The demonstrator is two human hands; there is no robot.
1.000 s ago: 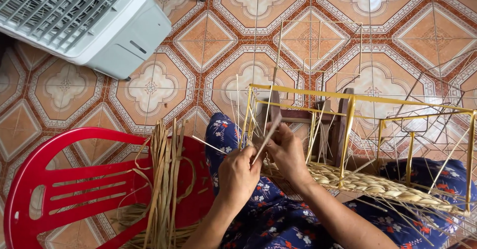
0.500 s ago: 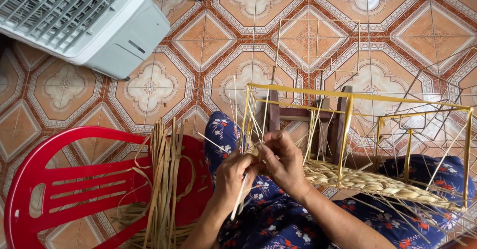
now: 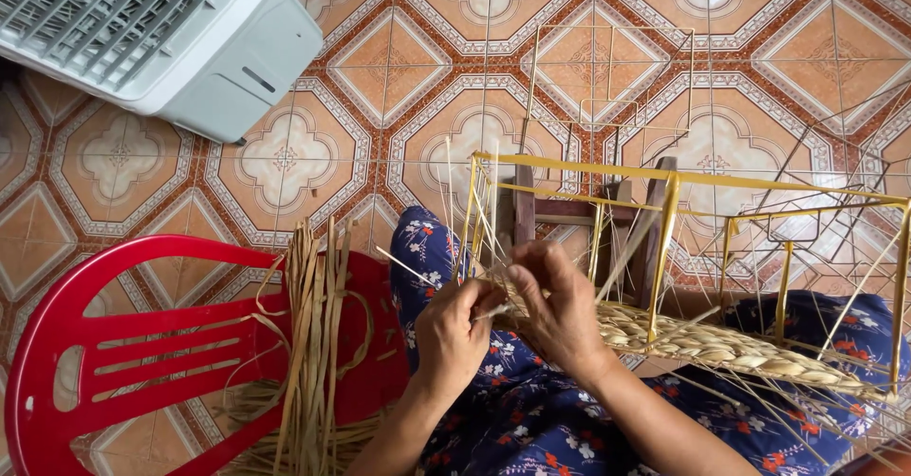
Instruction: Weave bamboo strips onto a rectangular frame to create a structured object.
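A yellow wire frame (image 3: 670, 187) rests across my lap, with a braided straw band (image 3: 731, 345) woven along its near side. My left hand (image 3: 454, 336) pinches a thin pale straw strand (image 3: 406, 266) at the band's left end. My right hand (image 3: 562, 307) grips the woven end right beside it, fingers curled over the straw. The two hands nearly touch. Loose strands stick up through the frame. A bundle of dried straw strips (image 3: 316, 343) lies on the red plastic chair (image 3: 123, 353) to my left.
A white box-shaped fan unit (image 3: 161, 35) stands on the patterned tile floor (image 3: 418, 68) at the upper left. A dark wooden stool (image 3: 569, 212) sits under the frame. My legs are covered in blue flowered cloth (image 3: 531, 419).
Both hands have drawn closer together at the band's left end. The strand my left hand held upright now lies lower, and my right hand has closed over the weave.
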